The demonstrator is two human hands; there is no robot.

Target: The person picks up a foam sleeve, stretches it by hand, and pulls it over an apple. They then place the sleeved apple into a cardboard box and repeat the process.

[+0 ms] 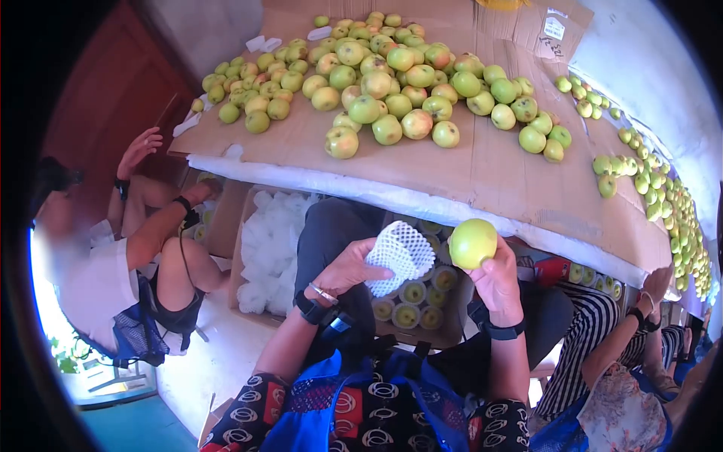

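Observation:
My left hand point(349, 270) is closed on a white foam net sleeve point(403, 252), whose wide mouth faces up and to the right. In my right hand point(497, 280) is a yellow-green apple point(473, 244), gripped from below and held up beside the sleeve without touching it. Beneath my hands, a cardboard box point(448, 331) holds apples in foam nets point(407, 315), set in rows. Just past my hands lies a large heap of loose green and reddish apples point(376, 84) on a cardboard-covered table point(301, 154).
A box of white foam nets point(273, 245) stands left of my knee. One person point(105, 279) sits at the left, reaching into another box. Another person point(617, 361) sits close at my right. More apples point(678, 233) run along the table's right side.

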